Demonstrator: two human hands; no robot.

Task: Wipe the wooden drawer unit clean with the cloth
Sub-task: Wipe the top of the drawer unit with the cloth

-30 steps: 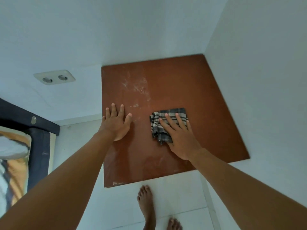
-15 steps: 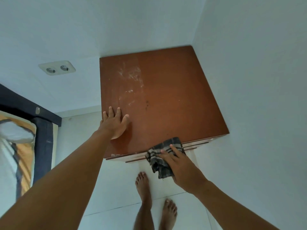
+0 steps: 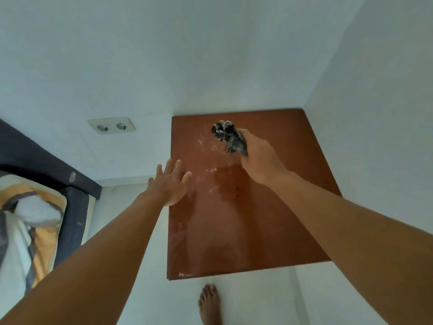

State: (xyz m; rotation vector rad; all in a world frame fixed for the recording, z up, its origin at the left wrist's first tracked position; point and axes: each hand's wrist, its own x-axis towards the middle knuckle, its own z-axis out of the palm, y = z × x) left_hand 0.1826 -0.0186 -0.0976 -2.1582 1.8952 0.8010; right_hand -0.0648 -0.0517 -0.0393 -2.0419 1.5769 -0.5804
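Half the drawer unit [image 3: 269,219] is looking clean; my right hand [image 3: 260,158] is clutching the cloth [image 3: 228,137] over white smears [image 3: 201,141], left hand [image 3: 169,184] splaying its fingers.

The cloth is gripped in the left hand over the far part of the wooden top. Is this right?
No. The head view shows the right hand gripping the bunched cloth over the far part of the wooden top; the left hand is open, holding nothing.

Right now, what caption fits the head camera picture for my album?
Right hand grips a dark cloth over white smears on the wooden drawer unit; left hand open.
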